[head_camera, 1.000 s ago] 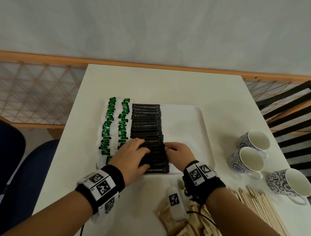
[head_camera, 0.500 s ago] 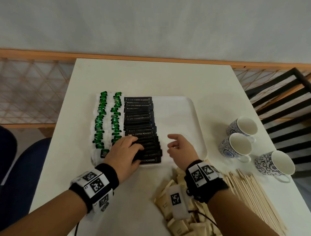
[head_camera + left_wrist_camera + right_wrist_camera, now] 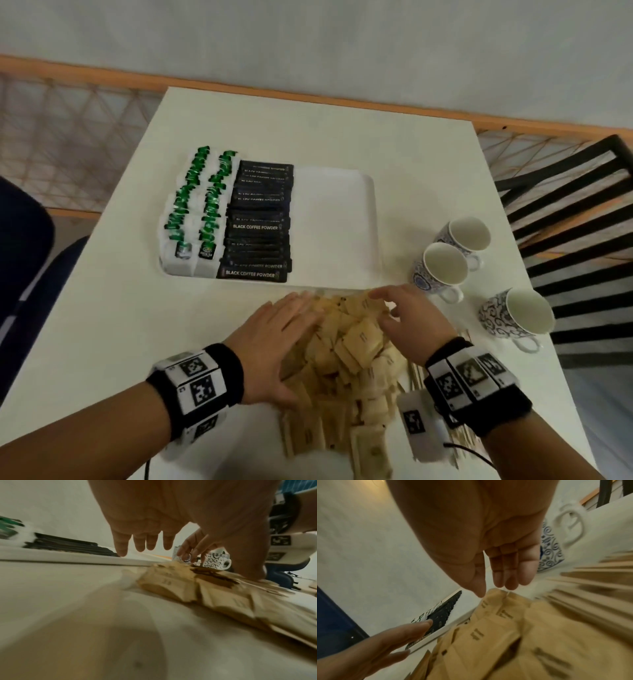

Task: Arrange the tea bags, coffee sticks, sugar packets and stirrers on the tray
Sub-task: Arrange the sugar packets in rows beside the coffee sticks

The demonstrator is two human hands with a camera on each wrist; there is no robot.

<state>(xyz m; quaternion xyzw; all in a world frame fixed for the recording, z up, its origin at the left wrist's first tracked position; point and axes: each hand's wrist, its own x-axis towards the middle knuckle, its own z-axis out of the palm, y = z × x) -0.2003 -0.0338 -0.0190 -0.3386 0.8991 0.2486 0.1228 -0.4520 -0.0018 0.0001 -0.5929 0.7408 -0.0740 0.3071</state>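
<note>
A white tray (image 3: pixel 337 219) holds two rows of green-printed tea bags (image 3: pixel 197 202) and a column of black coffee sticks (image 3: pixel 258 219); its right half is bare. A heap of tan sugar packets (image 3: pixel 346 346) lies on the table in front of the tray. My left hand (image 3: pixel 274 342) rests flat with straight fingers on the heap's left side. My right hand (image 3: pixel 407 318) hovers with straight fingers over its right side. The heap shows as sugar packets (image 3: pixel 197 588) under the left hand (image 3: pixel 145 540), and as sugar packets (image 3: pixel 513 635) under the right hand (image 3: pixel 501 577). Wooden stirrers (image 3: pixel 416 373) lie partly hidden beneath my right wrist.
Three patterned cups (image 3: pixel 445 270) stand on the table right of the tray. A black slatted chair (image 3: pixel 575 212) is at the far right and a dark blue seat (image 3: pixel 24 240) at the left. A wooden rail (image 3: pixel 308 96) runs behind the table.
Both hands have left the coffee sticks on the tray and come back toward me to the sugar packet heap. The head view has tilted down.
</note>
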